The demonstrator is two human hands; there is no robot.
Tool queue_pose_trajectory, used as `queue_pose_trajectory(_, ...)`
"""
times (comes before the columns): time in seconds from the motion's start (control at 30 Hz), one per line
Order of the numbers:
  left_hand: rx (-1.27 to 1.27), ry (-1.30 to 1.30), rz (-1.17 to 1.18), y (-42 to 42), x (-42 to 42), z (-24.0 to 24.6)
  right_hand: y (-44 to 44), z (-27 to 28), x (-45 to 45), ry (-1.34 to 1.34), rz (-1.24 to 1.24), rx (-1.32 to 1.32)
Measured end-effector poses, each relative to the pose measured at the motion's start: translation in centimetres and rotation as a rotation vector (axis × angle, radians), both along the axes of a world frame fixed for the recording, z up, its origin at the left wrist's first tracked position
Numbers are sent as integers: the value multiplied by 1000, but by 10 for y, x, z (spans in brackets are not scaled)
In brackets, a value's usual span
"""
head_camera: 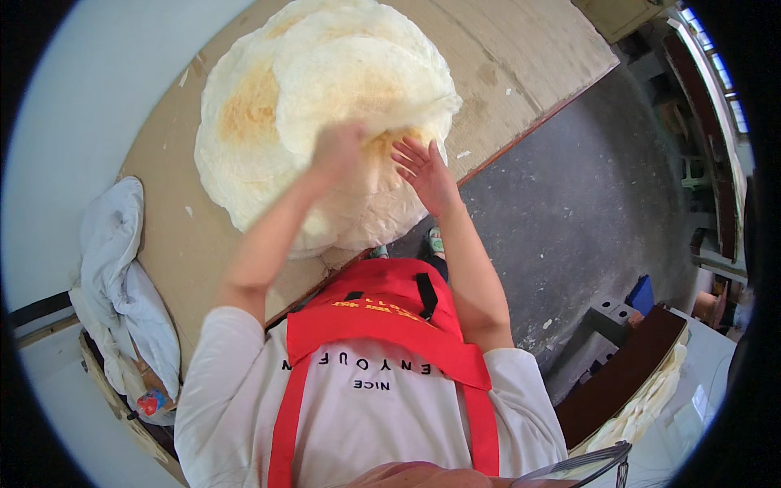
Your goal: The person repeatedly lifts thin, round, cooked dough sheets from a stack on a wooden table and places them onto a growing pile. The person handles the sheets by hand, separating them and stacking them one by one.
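Observation:
A pile of large, thin round flatbreads (244, 165), pale with browned patches, lies on a cardboard-covered table in front of me. The top sheet (329, 79) has a raised, motion-blurred edge running towards the right. My left hand (338, 149) is blurred over the middle of the pile, at the near end of that edge; its fingers look curled, but whether they pinch the bread is unclear. To the right, my right hand (430, 177) is held above the pile's near right side, fingers apart and nothing in it.
The cardboard tabletop (518, 55) ends in a reddish edge on the right, above a dark concrete floor (549, 195). A bunched white cloth (116, 244) lies at the left. Hollow blocks (610, 311) and a dark board (622, 372) with flatbreads beside it are at the lower right.

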State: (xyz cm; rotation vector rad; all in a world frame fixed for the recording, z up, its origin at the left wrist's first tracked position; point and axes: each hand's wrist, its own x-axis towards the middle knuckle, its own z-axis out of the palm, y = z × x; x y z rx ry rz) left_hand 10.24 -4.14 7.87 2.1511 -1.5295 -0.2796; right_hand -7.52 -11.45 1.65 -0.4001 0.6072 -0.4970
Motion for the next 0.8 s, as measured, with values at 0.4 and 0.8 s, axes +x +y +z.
queue_pose_trajectory(0.4,-204,-262,-300,0,57,27,16,-72,-2,547,-401,12)
queue_pose_trajectory(0.8,62,64,-12,-13,43,18,2,22,20,88,-90,-100)
